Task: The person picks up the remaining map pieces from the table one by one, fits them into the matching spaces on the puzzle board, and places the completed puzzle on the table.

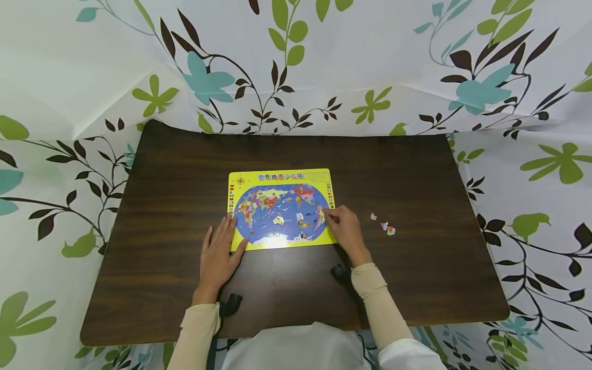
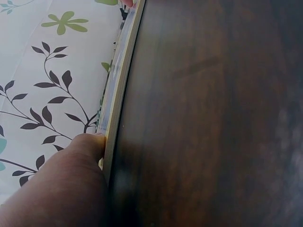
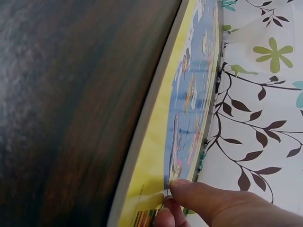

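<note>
At the right side of the yellow-bordered world-map puzzle board (image 1: 287, 208), a small puzzle piece (image 3: 175, 165) seems to be pinched in the right hand (image 1: 348, 228), whose thumb and fingertips are together; the fingers cover too much for me to be sure it is loose rather than seated. If it goes down turned or a little off its outline, I'd expect an edge to ride up, and pressing harder could then bend it. A sideways shove might also skid the whole board, though the left hand (image 1: 219, 257), fingers spread, rests at its left edge and looks able to steady it. The piece sits right at the thumb's tip; the board lies between the two hands. Off to the right of the right hand, three loose puzzle pieces (image 1: 391, 231) rest on the dark wood-grain table (image 1: 425, 282), two close together and one slightly apart, where a careless sweep could scatter them.
</note>
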`<state>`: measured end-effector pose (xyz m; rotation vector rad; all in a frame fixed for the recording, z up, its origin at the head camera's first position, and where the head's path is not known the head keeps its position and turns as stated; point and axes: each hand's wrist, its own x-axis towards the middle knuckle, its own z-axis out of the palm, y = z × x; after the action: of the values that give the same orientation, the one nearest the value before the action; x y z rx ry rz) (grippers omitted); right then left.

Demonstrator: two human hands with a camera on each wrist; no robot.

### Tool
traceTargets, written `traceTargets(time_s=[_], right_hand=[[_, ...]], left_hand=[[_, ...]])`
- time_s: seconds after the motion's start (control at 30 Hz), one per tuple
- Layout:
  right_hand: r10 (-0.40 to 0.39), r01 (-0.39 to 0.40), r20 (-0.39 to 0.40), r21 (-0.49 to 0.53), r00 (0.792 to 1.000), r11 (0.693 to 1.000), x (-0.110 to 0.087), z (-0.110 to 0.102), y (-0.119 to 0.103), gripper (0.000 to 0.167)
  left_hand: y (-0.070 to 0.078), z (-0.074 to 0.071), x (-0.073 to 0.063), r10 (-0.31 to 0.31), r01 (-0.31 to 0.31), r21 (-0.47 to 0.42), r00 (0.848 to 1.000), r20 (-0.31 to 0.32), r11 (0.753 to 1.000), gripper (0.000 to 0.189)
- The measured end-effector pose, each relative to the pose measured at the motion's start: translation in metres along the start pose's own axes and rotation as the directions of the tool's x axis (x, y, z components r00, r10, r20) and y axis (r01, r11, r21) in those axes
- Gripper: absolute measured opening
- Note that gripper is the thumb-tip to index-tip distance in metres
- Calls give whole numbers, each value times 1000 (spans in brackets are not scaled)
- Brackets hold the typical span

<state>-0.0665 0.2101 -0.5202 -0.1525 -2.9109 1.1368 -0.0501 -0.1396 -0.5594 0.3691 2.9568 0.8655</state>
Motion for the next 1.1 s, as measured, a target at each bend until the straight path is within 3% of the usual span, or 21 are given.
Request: traceTargets(time_s=[0.33, 0.47, 0.53, 0.63, 0.7, 0.77, 0.87, 1.1], right_hand=[[-8, 8, -3, 42, 1000, 999, -1, 2, 3, 28], [13, -9, -84, 50, 996, 999, -6, -3, 10, 36], [52, -47, -171, 35, 984, 998, -10, -9, 18, 36], [136, -141, -310, 7, 941, 990, -16, -22, 31, 34], [200, -217, -366, -5, 909, 976, -20, -31, 39, 33], [251, -278, -379, -15, 891, 961, -24, -39, 45, 33], [294, -324, -350, -30, 889, 945, -29, -46, 51, 33], [293, -322, -350, -28, 890, 946, -27, -49, 59, 23]], left_hand=[[-3, 1, -1, 9, -9, -7, 999, -35, 1000, 75], [-4, 2, 0, 10, -10, -3, 999, -37, 1000, 75], [-4, 2, 0, 14, -14, 0, 999, -38, 1000, 75], [-3, 1, 1, 18, -18, 2, 999, -40, 1000, 75], [-3, 1, 0, 16, -15, 6, 999, -38, 1000, 75], [-3, 0, -1, 12, -12, 8, 999, -37, 1000, 75], [-3, -1, -1, 11, -11, 9, 999, -37, 1000, 75], [-3, 2, 0, 22, -22, -1, 999, -24, 1000, 75]])
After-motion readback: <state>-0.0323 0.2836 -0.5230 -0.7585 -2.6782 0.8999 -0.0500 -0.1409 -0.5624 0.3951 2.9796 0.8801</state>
